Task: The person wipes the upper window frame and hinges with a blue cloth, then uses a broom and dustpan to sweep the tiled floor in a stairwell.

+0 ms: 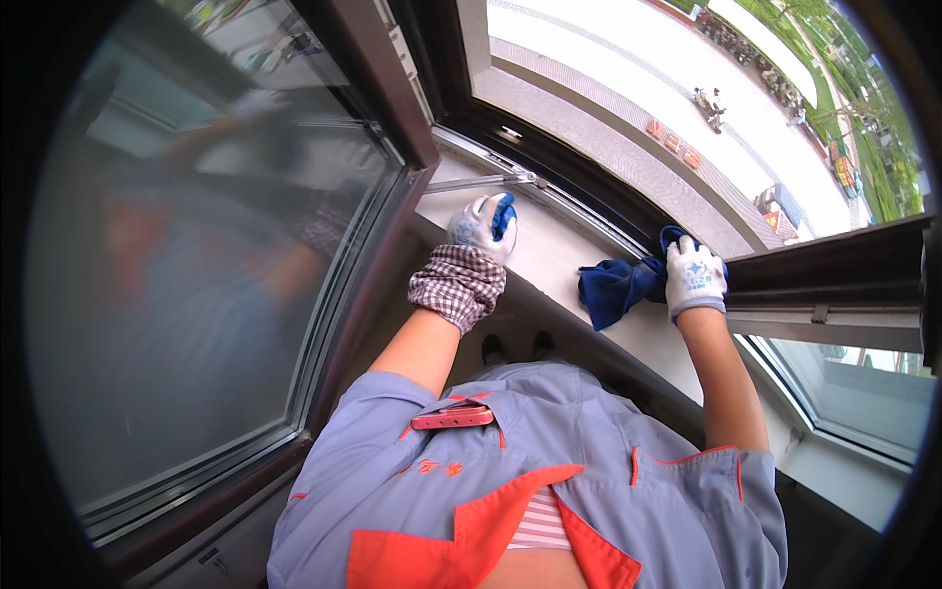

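My left hand [482,227], in a white glove with blue palm and a checked cuff, is curled above the white window sill [548,258], just below the metal stay arm [482,182]. Whether it holds anything is hidden. My right hand [694,274], also in a white glove, presses a dark blue cloth [618,289] at the right corner of the dark window frame [589,188]. Part of the cloth trails left over the sill, and a fold shows above my fingertips.
An opened window sash [364,294] with dark brown frame and reflecting glass fills the left. Another dark frame member [824,276] runs off to the right, above a lower pane [868,390]. Outside, far below, lies a paved area with a rider [710,109] and trees.
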`<action>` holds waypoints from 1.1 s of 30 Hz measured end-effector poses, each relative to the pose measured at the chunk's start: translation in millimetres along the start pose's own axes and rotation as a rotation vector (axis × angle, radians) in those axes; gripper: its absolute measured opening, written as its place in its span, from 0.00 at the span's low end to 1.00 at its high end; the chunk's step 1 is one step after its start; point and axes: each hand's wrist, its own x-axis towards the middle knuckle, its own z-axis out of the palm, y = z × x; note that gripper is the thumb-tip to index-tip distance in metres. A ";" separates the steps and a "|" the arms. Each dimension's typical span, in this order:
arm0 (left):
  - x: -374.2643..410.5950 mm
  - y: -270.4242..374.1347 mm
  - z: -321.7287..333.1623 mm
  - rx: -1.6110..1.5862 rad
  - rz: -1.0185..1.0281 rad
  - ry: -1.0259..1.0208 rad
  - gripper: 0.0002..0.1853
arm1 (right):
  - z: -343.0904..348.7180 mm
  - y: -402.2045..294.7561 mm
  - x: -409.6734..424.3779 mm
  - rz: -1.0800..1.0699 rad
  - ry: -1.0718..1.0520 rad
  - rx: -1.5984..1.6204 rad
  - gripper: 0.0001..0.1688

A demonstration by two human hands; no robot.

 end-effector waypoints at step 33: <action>-35.8 140.3 19.8 0.346 0.279 -0.661 0.26 | 76.4 19.8 -184.9 0.079 0.977 2.810 0.29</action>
